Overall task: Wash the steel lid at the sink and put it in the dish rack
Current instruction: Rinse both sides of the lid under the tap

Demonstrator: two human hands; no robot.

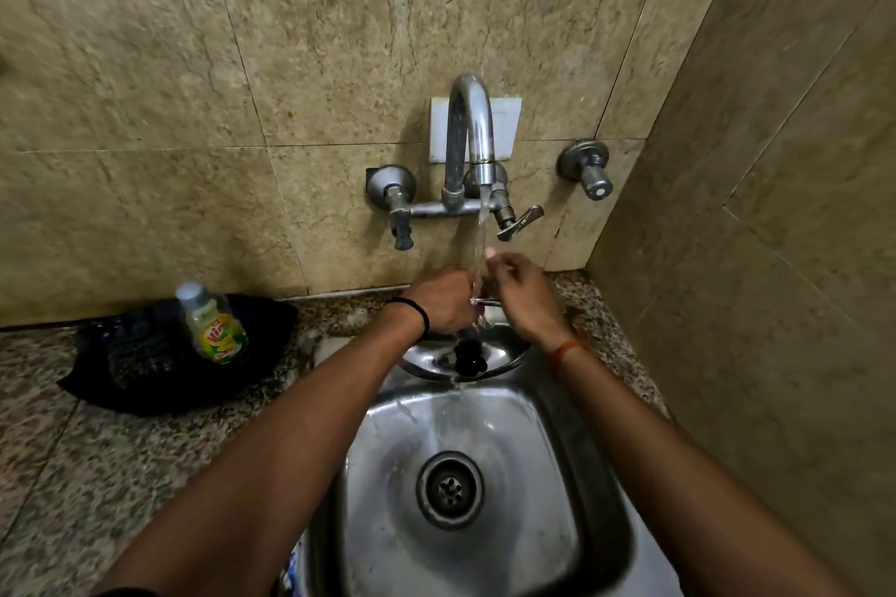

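Head view: both hands, left (443, 301) and right (521, 293), rub together under the tap (472, 131), above the lid (465, 356) on the sink's (596, 543) far rim; basin open below (bottle (213, 322) label unreadable).

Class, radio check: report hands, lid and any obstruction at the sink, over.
Left hand and right hand together under the running tap. Steel lid beneath them at the sink back edge, water spilling off. Nothing blocking.
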